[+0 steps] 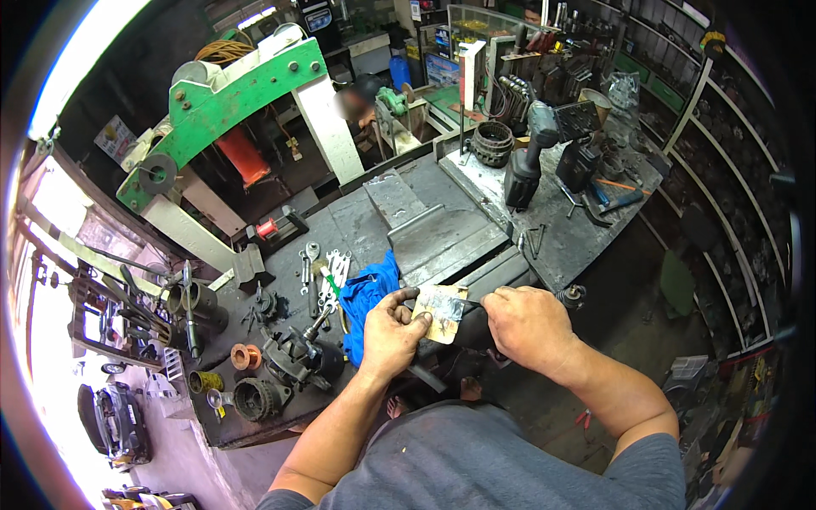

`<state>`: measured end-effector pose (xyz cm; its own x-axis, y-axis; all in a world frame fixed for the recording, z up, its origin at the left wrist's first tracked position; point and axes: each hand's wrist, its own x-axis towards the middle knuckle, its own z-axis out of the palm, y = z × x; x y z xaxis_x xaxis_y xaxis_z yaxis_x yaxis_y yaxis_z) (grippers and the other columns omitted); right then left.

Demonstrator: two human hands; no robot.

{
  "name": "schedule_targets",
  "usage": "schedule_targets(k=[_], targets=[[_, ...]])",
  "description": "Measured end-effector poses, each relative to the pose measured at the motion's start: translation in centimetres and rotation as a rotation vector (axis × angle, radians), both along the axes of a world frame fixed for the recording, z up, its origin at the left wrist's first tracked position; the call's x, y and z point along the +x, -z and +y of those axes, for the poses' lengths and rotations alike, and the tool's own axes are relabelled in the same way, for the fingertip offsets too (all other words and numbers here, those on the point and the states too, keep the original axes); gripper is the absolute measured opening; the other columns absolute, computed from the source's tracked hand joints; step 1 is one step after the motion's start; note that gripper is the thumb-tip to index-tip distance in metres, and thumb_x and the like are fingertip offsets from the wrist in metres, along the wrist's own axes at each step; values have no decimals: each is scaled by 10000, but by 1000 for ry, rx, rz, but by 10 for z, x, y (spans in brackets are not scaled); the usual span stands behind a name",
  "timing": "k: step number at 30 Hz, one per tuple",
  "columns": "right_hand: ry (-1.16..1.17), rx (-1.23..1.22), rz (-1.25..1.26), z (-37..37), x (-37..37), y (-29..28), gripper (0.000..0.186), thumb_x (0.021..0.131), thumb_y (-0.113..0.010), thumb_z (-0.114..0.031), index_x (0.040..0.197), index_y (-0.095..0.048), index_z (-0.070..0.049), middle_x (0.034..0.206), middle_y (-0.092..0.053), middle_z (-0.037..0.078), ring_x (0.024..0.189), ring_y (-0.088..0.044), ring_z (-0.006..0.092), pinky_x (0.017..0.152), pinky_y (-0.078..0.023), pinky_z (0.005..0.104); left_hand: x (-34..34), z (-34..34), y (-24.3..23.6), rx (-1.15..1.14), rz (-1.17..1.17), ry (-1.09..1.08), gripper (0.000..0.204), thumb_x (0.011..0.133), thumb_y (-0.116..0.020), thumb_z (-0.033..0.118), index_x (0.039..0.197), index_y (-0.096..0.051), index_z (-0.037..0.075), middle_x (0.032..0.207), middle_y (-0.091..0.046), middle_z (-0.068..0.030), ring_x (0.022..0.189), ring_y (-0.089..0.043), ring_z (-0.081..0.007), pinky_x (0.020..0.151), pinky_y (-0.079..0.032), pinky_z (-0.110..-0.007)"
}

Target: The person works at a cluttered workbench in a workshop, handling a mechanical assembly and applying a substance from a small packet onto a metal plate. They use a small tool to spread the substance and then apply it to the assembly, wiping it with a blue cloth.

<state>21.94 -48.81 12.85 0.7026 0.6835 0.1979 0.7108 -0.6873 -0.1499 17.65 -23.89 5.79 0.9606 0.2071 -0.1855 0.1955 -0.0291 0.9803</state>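
Both hands are in front of the torso at the near edge of the workbench [347, 219], each occupied. Left hand [391, 336]: pinches a yellowish sheet [442, 330] at its left edge, thumb on the upper face, fingers curled. Right hand [529, 325]: closed in a fist on a thin dark tool [472, 303], palm down, knuckles forward. The sheet lies between the two hands, raised off the bench, with a grey smear on its upper face; the tool reaches its right side. Left forearm rises from the lower edge, inclined right; right arm is bent at the elbow, its forearm inclined left toward the sheet. A blue cloth [371, 287] lies on the bench just beside the left hand.

Containers, by size: a dark cylindrical pot [210, 308] stands at the bench's left side, a long-handled tool [189, 310] upright in or against it; the view is too poor to say which. A smaller yellow tin [204, 382] stands near the bench's front left corner, beside a copper-coloured spool [246, 356].
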Motion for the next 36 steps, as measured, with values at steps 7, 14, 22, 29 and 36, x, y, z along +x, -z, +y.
schedule_targets(k=[7,14,22,29,36], targets=[[41,-1,-38,1,2,-1,79,953,-687,-140,920,-690,-69,904,-754,137,837,-800,351,764,-654,484,-1,0,0,8,-5,1,513,963,-845,0,1428,-667,-123,744,-526,93,668,-453,-19,612,-392,-239],[59,30,-113,2,3,2,85,952,-719,-127,922,-682,-57,898,-746,132,838,-778,343,754,-631,474,0,0,0,28,2,-3,519,962,-845,-3,1432,-664,-127,758,-539,87,673,-460,-21,619,-402,-239],[53,56,-154,0,1,7,56,941,-684,-131,925,-670,-79,951,-733,121,902,-734,328,824,-607,477,-1,-1,-2,7,-15,-8,523,956,-846,-5,1428,-661,-136,757,-540,83,671,-462,-22,614,-404,-245],[4,4,-267,4,-6,11,63,936,-675,-162,922,-664,-102,924,-705,71,861,-696,270,763,-550,422,1,1,-1,52,-10,4,520,962,-839,-7,1432,-656,-133,741,-523,90,666,-453,-21,606,-392,-241],[-43,-3,-267,4,-10,8,95,920,-684,-179,957,-707,-95,911,-717,66,866,-714,264,763,-562,424,0,0,-1,31,-11,2,520,965,-833,-11,1440,-655,-124,753,-542,88,674,-471,-21,616,-401,-236]])
